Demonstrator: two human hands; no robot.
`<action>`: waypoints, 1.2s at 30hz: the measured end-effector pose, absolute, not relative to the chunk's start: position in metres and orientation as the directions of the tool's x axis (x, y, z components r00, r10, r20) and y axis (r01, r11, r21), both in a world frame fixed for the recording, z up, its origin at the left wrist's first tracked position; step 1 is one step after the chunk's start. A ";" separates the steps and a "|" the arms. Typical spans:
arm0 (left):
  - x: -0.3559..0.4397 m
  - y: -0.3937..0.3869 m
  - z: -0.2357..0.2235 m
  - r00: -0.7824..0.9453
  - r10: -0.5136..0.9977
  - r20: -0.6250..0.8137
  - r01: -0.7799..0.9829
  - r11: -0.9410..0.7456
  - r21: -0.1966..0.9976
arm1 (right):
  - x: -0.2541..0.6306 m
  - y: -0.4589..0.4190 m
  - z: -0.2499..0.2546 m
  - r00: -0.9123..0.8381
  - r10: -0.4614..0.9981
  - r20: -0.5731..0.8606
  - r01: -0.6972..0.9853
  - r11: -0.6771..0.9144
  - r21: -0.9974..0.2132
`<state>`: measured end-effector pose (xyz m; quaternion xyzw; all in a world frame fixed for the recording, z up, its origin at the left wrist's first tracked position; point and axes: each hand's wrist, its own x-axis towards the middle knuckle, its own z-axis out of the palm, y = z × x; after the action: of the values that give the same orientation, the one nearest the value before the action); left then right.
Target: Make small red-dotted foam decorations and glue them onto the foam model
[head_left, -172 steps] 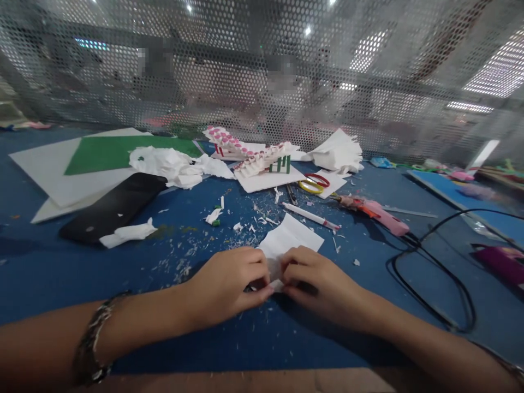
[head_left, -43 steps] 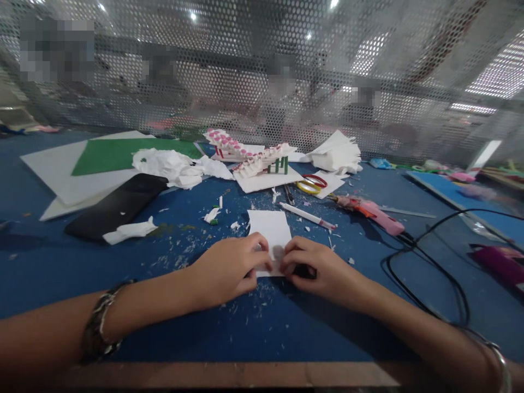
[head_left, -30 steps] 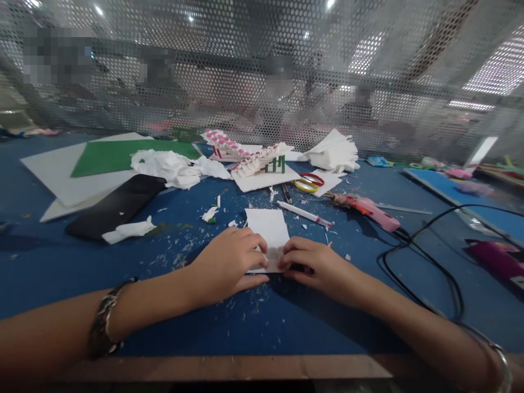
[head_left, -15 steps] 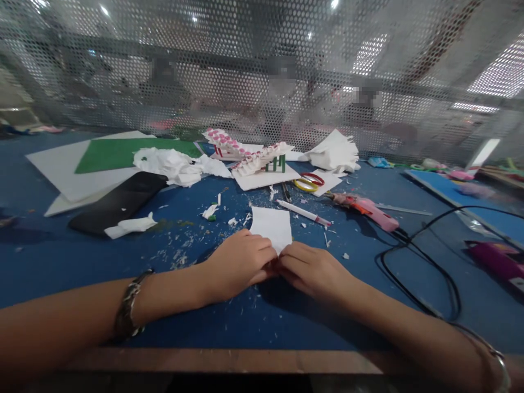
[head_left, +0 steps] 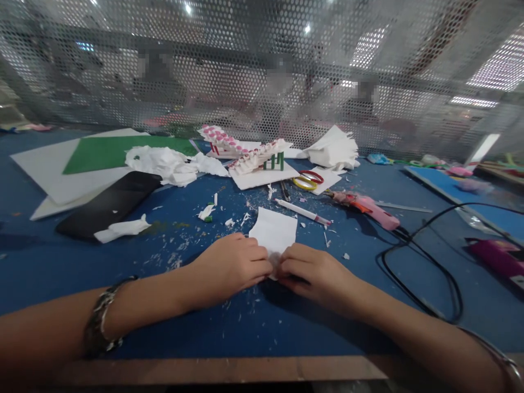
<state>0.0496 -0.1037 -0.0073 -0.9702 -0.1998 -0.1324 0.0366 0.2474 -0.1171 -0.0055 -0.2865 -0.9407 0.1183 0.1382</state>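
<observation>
A small piece of white paper stands up from between my two hands near the middle of the blue table. My left hand pinches its lower left edge, fingers curled and pressed together. On the lower right edge, my right hand grips the same paper, its fingertips close to those of the left. The paper's lower part is partly hidden behind the fingers. Just beyond it lies a white pen with a reddish end. White paper scraps are scattered left of the paper.
A pink glue gun with a black cable lies to the right. Scissors and a paper model stand farther back. A black phone and green sheet are at left. A perforated metal screen closes the back.
My hands have drawn slightly apart at the fingertips, showing more of the paper's lower part. The paper leans a little more to the right. The view has shifted slightly.
</observation>
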 end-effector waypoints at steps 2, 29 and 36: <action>0.048 -0.105 -0.005 0.881 0.403 0.249 0.411 -0.911 0.022 | 0.246 -0.118 -0.007 -0.801 0.561 0.211 0.506 0.822 -0.262; 0.055 -0.114 -0.006 0.784 0.568 0.249 0.535 -0.823 0.193 | 0.242 -0.114 -0.002 -0.737 0.659 0.153 0.530 0.703 -0.475; 0.056 -0.113 -0.004 0.772 0.589 0.238 0.540 -0.806 0.241 | 0.242 -0.114 -0.004 -0.735 0.656 0.172 0.533 0.716 -0.451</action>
<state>0.0565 -0.1129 -0.0045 -0.9379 -0.3011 -0.1526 -0.0797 0.2425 -0.1141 -0.0042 -0.3261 -0.9119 0.1893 0.1619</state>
